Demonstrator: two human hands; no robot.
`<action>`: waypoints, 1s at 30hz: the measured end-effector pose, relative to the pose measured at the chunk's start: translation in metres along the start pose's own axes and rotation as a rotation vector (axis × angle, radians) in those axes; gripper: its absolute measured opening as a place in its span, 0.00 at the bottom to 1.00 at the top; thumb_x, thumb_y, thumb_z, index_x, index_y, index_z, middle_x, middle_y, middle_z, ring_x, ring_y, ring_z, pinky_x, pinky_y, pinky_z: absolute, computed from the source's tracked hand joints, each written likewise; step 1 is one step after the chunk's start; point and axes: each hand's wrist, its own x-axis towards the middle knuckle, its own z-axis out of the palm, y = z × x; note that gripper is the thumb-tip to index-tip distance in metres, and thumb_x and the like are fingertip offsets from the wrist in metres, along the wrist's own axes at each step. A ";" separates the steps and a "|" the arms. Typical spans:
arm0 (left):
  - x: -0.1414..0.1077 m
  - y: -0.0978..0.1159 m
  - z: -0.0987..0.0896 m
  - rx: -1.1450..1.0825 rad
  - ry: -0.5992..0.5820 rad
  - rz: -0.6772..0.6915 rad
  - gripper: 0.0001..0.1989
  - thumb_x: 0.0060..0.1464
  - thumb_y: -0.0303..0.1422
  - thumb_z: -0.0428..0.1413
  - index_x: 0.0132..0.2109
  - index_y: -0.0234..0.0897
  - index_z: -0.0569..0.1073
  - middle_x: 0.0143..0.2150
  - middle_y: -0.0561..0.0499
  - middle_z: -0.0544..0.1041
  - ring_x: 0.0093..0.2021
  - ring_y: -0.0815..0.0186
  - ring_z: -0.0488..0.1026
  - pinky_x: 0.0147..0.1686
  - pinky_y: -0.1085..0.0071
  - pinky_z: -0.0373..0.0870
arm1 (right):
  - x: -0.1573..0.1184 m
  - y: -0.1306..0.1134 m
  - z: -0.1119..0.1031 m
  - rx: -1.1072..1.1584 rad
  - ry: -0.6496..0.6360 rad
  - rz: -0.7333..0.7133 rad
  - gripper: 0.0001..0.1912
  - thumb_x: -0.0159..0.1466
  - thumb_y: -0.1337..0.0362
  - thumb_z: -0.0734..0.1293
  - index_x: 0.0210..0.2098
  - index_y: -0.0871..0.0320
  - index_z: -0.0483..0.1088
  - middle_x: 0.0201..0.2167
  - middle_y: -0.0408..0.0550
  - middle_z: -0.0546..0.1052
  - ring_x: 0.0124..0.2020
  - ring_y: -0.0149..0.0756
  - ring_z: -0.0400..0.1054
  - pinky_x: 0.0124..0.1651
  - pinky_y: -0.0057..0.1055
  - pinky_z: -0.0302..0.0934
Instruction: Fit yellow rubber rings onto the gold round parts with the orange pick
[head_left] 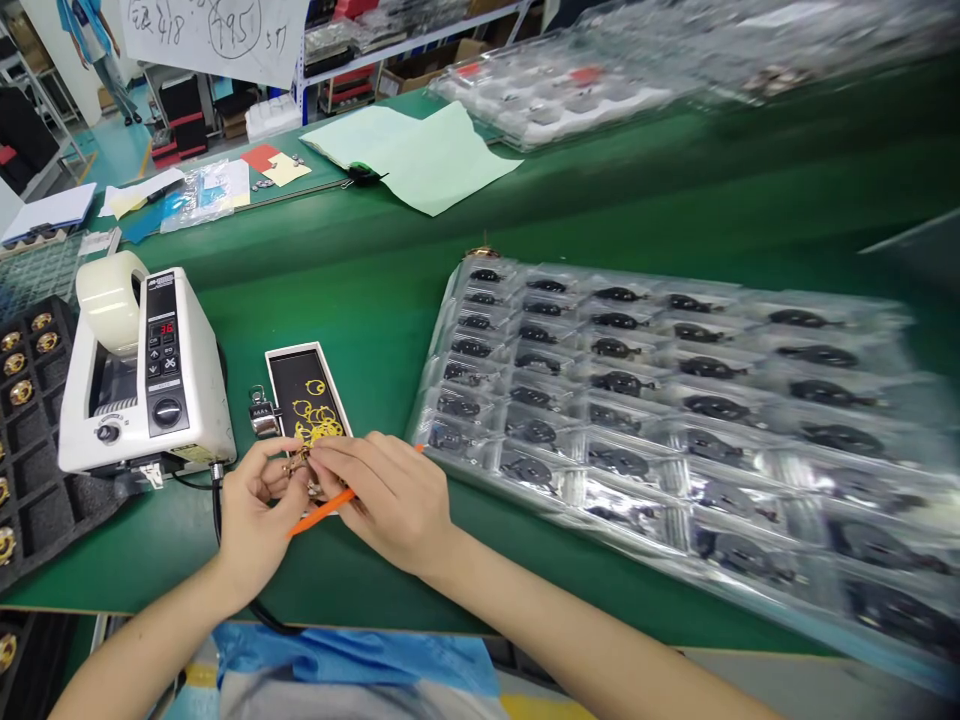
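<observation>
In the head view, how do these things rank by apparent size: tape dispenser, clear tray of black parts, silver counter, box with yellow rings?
From largest to smallest:
1. Clear tray
2. Tape dispenser
3. Box with yellow rings, its near end hidden
4. Silver counter

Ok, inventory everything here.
tape dispenser: one, white, left
foam tray: one, black, left edge
gold parts: several, gold, foam tray
box: one, white, near hands
yellow rings: many, yellow, inside box
tally counter: one, silver, beside box
clear trays: several, transparent, right
dark parts: many, black, clear trays
paper: count unclear, pale green, back
table: one, green, foreground
held pieces: count unclear, golden, fingertips
orange stick: one, orange, right hand
left hand: one, bare, foreground
right hand: one, bare, foreground
</observation>
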 end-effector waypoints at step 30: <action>0.003 0.002 -0.003 0.104 0.042 0.041 0.10 0.44 0.30 0.64 0.31 0.36 0.69 0.22 0.56 0.75 0.22 0.72 0.71 0.26 0.77 0.69 | 0.005 0.003 -0.008 0.248 -0.040 0.143 0.05 0.64 0.68 0.63 0.40 0.55 0.63 0.31 0.49 0.75 0.30 0.35 0.70 0.28 0.29 0.62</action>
